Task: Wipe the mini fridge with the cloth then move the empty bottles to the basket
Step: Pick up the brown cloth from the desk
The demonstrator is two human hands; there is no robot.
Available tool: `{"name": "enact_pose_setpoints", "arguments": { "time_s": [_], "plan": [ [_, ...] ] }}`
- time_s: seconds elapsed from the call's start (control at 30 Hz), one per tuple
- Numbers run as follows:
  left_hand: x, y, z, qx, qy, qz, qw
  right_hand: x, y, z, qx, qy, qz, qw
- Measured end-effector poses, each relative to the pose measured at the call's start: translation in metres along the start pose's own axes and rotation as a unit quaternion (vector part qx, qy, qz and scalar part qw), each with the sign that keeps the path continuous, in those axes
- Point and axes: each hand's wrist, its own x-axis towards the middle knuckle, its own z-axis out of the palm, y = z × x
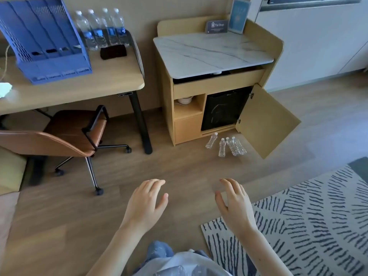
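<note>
The black mini fridge (225, 109) stands in the lower right bay of a wooden cabinet (187, 128), whose door (266, 122) hangs wide open to the right. Several empty clear bottles (227, 145) lie on the wood floor just in front of the fridge. A dark folded cloth (113, 51) lies on the desk (79, 86) near the full bottles. My left hand (146, 204) and my right hand (235, 204) hover low over the floor, fingers relaxed and spread, holding nothing. No basket is in view.
A blue file rack (45, 42) and several full water bottles (101, 28) stand on the desk. A brown office chair (65, 134) sits under the desk at left. A striped rug (308, 220) covers the floor at right. The cabinet's marble top (211, 54) carries two small signs.
</note>
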Motion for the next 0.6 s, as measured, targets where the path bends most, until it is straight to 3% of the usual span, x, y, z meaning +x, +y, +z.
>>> {"name": "enact_pose_setpoints", "arguments": {
  "time_s": [0.27, 0.6],
  "plan": [
    [0.006, -0.007, -0.022, -0.005, 0.075, -0.057, 0.996, 0.049, -0.019, -0.001, 0.016, -0.001, -0.066, 0.998],
    [0.029, -0.087, -0.077, 0.016, 0.186, -0.170, 0.968, 0.155, -0.132, 0.050, 0.047, -0.023, -0.245, 0.968]
  ]
}}
